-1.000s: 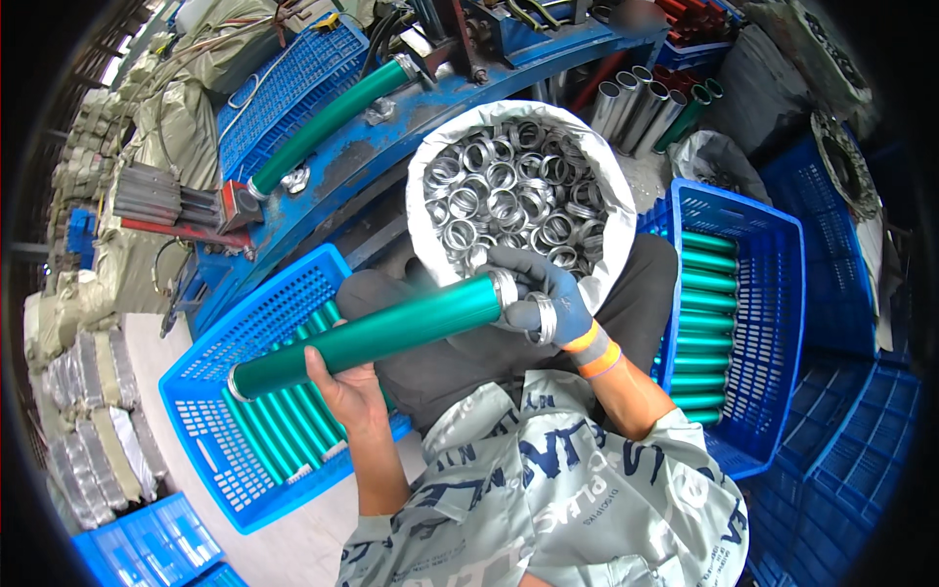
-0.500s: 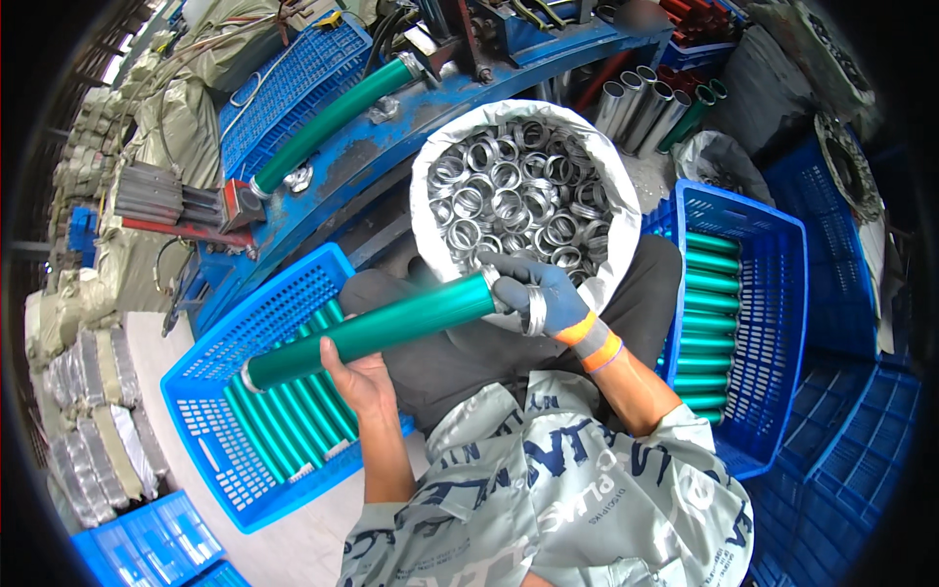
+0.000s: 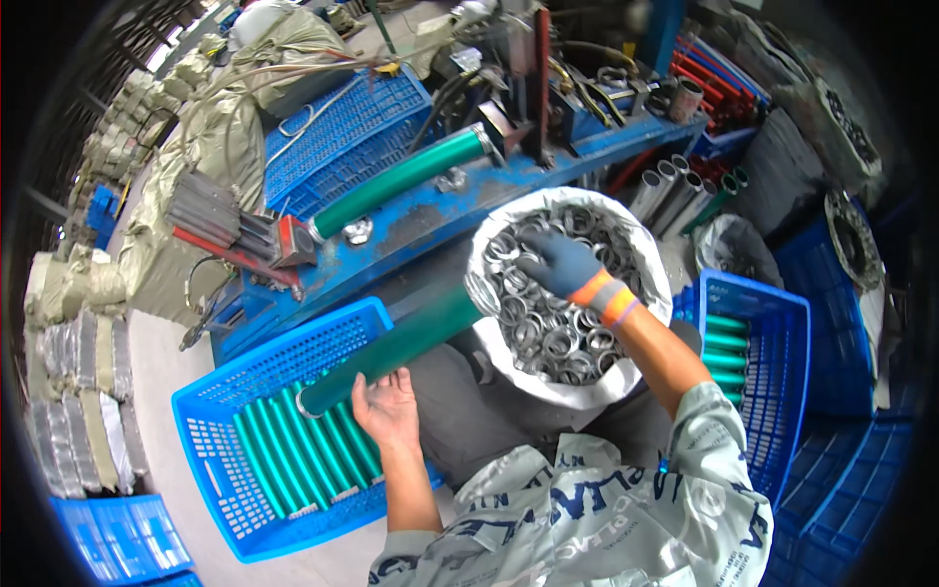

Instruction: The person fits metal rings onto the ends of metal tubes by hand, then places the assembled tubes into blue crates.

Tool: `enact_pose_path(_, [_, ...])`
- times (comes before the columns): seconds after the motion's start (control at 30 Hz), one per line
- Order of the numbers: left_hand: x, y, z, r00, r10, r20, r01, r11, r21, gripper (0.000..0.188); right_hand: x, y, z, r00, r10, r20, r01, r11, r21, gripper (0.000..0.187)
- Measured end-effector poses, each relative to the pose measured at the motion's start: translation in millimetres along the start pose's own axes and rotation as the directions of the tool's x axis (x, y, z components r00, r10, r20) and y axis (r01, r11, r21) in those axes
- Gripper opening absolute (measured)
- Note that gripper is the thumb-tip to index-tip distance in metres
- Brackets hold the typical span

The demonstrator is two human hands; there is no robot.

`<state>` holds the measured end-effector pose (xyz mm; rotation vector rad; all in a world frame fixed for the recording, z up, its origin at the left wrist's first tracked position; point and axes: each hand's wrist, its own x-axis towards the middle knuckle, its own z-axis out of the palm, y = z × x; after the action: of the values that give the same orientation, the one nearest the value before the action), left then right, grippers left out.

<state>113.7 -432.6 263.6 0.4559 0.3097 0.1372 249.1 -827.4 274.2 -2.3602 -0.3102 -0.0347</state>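
The green tube (image 3: 396, 338) lies aslant in front of me, its long axis running from lower left to upper right; one end points over the left blue crate (image 3: 217, 474), across that crate's right-hand edge, and the other, with silver rings (image 3: 481, 294) on it, points at the left rim of the white sack (image 3: 553, 391). My bare left hand (image 3: 389, 411) is open, palm up, its thumb and fingertips at the tube's underside nearer the crate end. My gloved right hand (image 3: 562, 264) is apart from the tube, beyond its ringed end, reaching into the sack with fingers bent down among the loose metal rings (image 3: 562, 340); I cannot tell whether it has closed on one.

Green tubes (image 3: 264, 460) lie side by side in the left crate, and more (image 3: 726, 357) in the right blue crate (image 3: 804, 372), partly hidden by my sleeve. Ahead, on the blue worktop (image 3: 430, 227), another green tube (image 3: 401, 181) slants the same way, its lower end at a red block (image 3: 293, 240). Bare metal tubes (image 3: 685, 191) stand near the worktop's right end.
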Motion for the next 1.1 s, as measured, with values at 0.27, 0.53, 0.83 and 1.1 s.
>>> enact_pose_path(0.27, [-2.1, 35.7, -4.3, 0.993, 0.102, -0.052, -0.095, 0.988, 0.124, 0.035, 264.9, -70.6, 68.0, 0.912, -0.314, -0.265, 0.120, 0.821, -0.558, 0.077])
enact_pose_path(0.53, [35.7, 20.5, -22.2, 0.991, 0.112, -0.076, -0.088, 0.960, 0.265, 0.044, 246.0, -77.9, 21.4, 0.850, -0.463, -0.252, 0.303, 0.819, -0.487, 0.076])
enact_pose_path(0.83, [205.1, -89.5, 115.8, 0.986, -0.007, 0.167, -0.033, 0.972, 0.234, 0.063, -50.6, -51.2, -98.9, 0.799, 0.146, -0.583, 0.411, 0.576, 0.707, 0.086])
enact_pose_path(1.1, [368.2, -115.2, 135.3, 0.988, 0.052, -0.144, -0.011, 0.963, 0.269, 0.070, -237.2, -32.3, -98.8, 0.763, 0.453, -0.462, 0.129, 0.593, 0.795, 0.086])
